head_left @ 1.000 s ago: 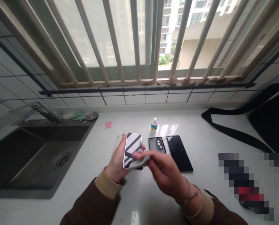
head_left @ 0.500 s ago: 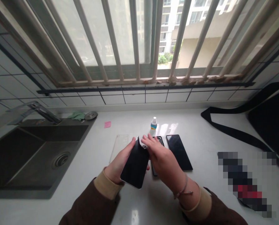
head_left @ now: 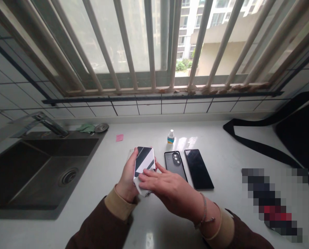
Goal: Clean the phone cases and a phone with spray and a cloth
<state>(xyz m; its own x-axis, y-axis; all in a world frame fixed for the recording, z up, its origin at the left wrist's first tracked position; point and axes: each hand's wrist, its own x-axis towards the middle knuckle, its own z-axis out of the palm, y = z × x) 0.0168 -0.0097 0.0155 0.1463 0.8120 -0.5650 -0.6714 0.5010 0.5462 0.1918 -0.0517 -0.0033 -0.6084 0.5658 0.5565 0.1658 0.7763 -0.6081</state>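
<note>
My left hand (head_left: 128, 176) is wrapped round a smartphone (head_left: 144, 159), its dark glossy screen facing up with bright reflections across it. A white wipe (head_left: 143, 190) is pressed against the phone's lower end by my right hand (head_left: 165, 185), whose fingers lie over it. Just right of the phone, a black phone case (head_left: 173, 166) with a camera cutout rests on the white counter (head_left: 149, 221). Beside the case lies a second dark phone (head_left: 199, 169). A clear case (head_left: 130, 154) is mostly hidden behind my left hand.
A small white-capped bottle (head_left: 170, 137) stands near the back, with a pink sticky note (head_left: 119, 138) to its left. The sink (head_left: 48, 180) and faucet (head_left: 50, 126) are at left. A black strap (head_left: 258, 143) and a blurred-out item (head_left: 272, 204) lie at right.
My right hand has slid the wipe from the phone's top end down to its lower end. The phone has tilted, so its screen now shows reflections, and the black case is less covered.
</note>
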